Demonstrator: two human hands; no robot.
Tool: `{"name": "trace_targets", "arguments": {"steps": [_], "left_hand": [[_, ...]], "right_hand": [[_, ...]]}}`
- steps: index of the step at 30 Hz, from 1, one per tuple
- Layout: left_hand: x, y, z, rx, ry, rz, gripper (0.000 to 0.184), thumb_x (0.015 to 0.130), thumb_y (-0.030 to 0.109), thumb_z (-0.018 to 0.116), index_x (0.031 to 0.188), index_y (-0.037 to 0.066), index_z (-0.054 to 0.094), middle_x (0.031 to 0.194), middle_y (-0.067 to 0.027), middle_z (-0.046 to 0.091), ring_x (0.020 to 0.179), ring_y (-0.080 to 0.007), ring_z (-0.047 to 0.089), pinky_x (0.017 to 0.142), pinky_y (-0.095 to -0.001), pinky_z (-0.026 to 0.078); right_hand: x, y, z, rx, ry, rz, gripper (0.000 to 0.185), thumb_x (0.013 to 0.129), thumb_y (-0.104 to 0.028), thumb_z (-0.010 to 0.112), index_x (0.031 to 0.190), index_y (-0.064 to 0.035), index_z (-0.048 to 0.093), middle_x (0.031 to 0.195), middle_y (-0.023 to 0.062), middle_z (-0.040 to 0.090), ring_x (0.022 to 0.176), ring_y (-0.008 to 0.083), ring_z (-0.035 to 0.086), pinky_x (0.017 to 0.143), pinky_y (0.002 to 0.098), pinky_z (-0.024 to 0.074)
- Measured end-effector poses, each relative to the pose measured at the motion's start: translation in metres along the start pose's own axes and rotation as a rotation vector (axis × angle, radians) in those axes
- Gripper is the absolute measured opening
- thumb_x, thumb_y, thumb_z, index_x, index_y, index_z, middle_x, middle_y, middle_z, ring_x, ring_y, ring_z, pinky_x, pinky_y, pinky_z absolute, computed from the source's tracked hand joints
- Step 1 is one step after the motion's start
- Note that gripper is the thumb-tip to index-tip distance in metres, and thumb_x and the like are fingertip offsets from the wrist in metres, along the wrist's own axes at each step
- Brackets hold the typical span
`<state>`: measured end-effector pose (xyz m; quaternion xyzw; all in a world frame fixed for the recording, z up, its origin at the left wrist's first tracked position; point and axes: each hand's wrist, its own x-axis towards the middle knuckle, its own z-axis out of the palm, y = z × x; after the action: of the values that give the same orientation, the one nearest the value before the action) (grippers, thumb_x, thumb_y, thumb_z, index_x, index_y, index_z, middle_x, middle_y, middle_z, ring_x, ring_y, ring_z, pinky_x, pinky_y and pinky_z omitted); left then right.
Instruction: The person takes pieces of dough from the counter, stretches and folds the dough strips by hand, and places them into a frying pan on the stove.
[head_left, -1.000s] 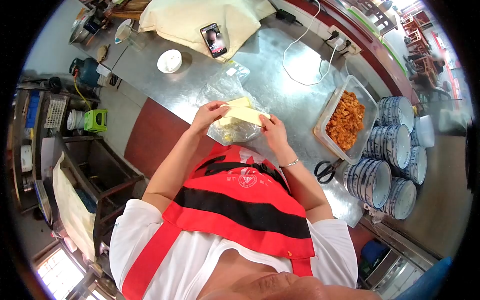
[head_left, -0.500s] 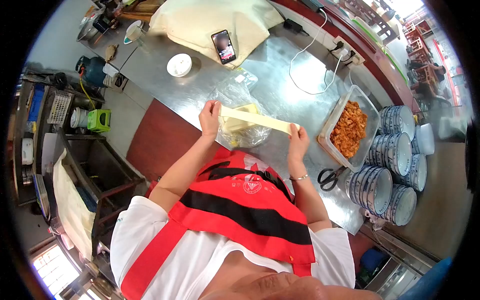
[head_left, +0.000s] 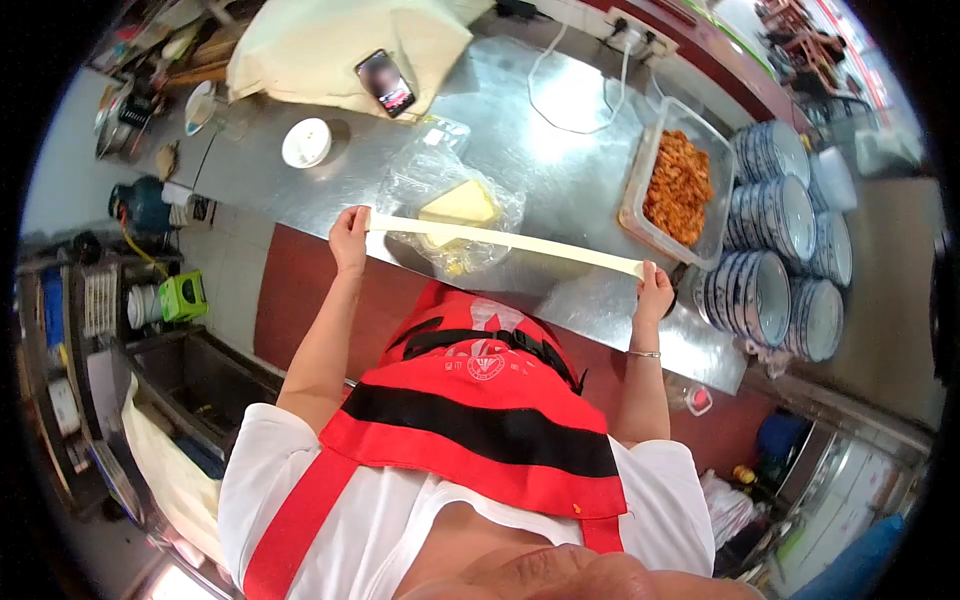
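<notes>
A long pale strip of dough is stretched between my hands above the front edge of the steel table. My left hand pinches one end, and my right hand pinches the other. Behind the strip, more pale yellow dough lies on a crumpled clear plastic bag. The strip covers part of that dough.
A plastic tub of reddish-brown chopped food stands at the right, beside stacks of blue-and-white bowls. A white bowl sits at the left. Farther back, a phone rests against a cream cloth. A white cable loops across the steel table.
My hands have moved farther apart, left hand to the left and right hand to the right. The dough strip is now longer and narrower. The camera view has shifted too.
</notes>
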<state>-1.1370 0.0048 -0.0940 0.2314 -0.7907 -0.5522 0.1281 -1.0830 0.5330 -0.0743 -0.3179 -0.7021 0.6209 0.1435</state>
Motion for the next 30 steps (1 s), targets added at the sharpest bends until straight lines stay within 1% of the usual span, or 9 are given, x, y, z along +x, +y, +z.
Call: {"name": "trace_targets", "arguments": {"steps": [10, 16, 18, 20, 22, 25, 26, 28, 30], "left_hand": [[-0.024, 0.000, 0.016, 0.028, -0.263, -0.019, 0.019, 0.089, 0.019, 0.062, 0.093, 0.002, 0.068, 0.070, 0.0023, 0.061, 0.059, -0.0046, 0.049, 0.053, -0.0212, 0.039], [-0.073, -0.003, 0.051, 0.283, -0.221, 0.180, 0.025, 0.089, 0.025, 0.062, 0.091, 0.002, 0.068, 0.072, 0.0000, 0.063, 0.065, -0.0064, 0.052, 0.058, -0.0240, 0.041], [-0.058, 0.038, 0.041, 0.233, -0.115, 0.238, 0.029, 0.088, 0.029, 0.063, 0.086, 0.000, 0.066, 0.069, -0.0041, 0.061, 0.064, -0.0088, 0.051, 0.057, -0.0278, 0.041], [-0.069, 0.137, 0.017, -0.101, -0.067, 0.114, 0.026, 0.091, 0.027, 0.062, 0.104, 0.005, 0.065, 0.095, -0.0010, 0.064, 0.079, -0.0100, 0.057, 0.067, -0.0231, 0.045], [-0.091, 0.205, 0.000, -0.320, -0.055, 0.279, 0.026, 0.093, 0.024, 0.059, 0.110, 0.005, 0.062, 0.102, -0.0025, 0.063, 0.090, -0.0128, 0.060, 0.076, -0.0235, 0.047], [-0.117, 0.163, 0.030, -0.521, -0.026, 0.204, 0.015, 0.093, 0.019, 0.057, 0.096, 0.007, 0.065, 0.096, -0.0020, 0.064, 0.089, -0.0101, 0.060, 0.072, -0.0229, 0.047], [-0.124, 0.111, 0.055, -0.761, 0.010, -0.067, 0.014, 0.091, 0.018, 0.059, 0.093, 0.006, 0.065, 0.094, -0.0028, 0.065, 0.087, -0.0110, 0.061, 0.070, -0.0240, 0.046], [-0.142, -0.011, 0.096, 0.334, -0.133, -0.015, 0.025, 0.085, 0.023, 0.067, 0.094, -0.001, 0.067, 0.079, -0.0051, 0.067, 0.072, -0.0129, 0.060, 0.062, -0.0283, 0.046], [-0.131, -0.009, 0.094, 0.399, -0.077, 0.131, 0.027, 0.086, 0.024, 0.066, 0.095, -0.001, 0.067, 0.077, -0.0044, 0.066, 0.070, -0.0118, 0.058, 0.061, -0.0280, 0.045]], "right_hand": [[-0.054, 0.038, -0.113, 0.122, 0.023, 0.263, 0.017, 0.088, -0.018, 0.066, 0.084, -0.0018, 0.063, 0.070, -0.0018, 0.056, 0.054, 0.0040, 0.045, 0.048, 0.0180, 0.0352], [-0.019, 0.060, -0.179, -0.306, 0.015, 0.110, 0.024, 0.086, -0.023, 0.068, 0.077, -0.0017, 0.063, 0.059, -0.0004, 0.055, 0.049, 0.0049, 0.045, 0.046, 0.0205, 0.0346], [-0.021, -0.007, -0.195, 0.004, 0.055, -0.028, 0.023, 0.085, -0.025, 0.070, 0.075, -0.0062, 0.061, 0.067, -0.0011, 0.056, 0.057, 0.0056, 0.046, 0.051, 0.0217, 0.0374], [-0.033, -0.093, -0.233, 0.116, -0.015, -0.201, 0.015, 0.086, -0.020, 0.068, 0.079, -0.0060, 0.064, 0.069, -0.0004, 0.055, 0.059, 0.0079, 0.048, 0.055, 0.0198, 0.0425], [-0.054, -0.152, -0.255, 0.353, 0.060, -0.304, 0.017, 0.090, -0.017, 0.062, 0.079, -0.0038, 0.062, 0.071, 0.0022, 0.059, 0.060, 0.0092, 0.050, 0.053, 0.0196, 0.0422], [-0.037, -0.082, -0.296, 0.478, -0.109, -0.331, 0.015, 0.091, -0.015, 0.059, 0.081, -0.0042, 0.063, 0.071, 0.0048, 0.059, 0.062, 0.0098, 0.052, 0.056, 0.0219, 0.0436], [-0.012, -0.011, -0.299, 0.221, -0.010, -0.232, 0.017, 0.090, -0.017, 0.059, 0.080, -0.0043, 0.062, 0.071, 0.0048, 0.059, 0.063, 0.0100, 0.052, 0.057, 0.0230, 0.0434], [-0.005, 0.102, -0.301, -0.431, -0.025, 0.103, 0.020, 0.089, -0.021, 0.060, 0.077, -0.0046, 0.061, 0.071, 0.0048, 0.059, 0.064, 0.0106, 0.051, 0.059, 0.0251, 0.0428], [-0.004, 0.076, -0.305, -0.542, 0.046, 0.161, 0.024, 0.088, -0.024, 0.061, 0.073, -0.0049, 0.061, 0.070, 0.0049, 0.059, 0.065, 0.0112, 0.051, 0.060, 0.0273, 0.0423]]}}
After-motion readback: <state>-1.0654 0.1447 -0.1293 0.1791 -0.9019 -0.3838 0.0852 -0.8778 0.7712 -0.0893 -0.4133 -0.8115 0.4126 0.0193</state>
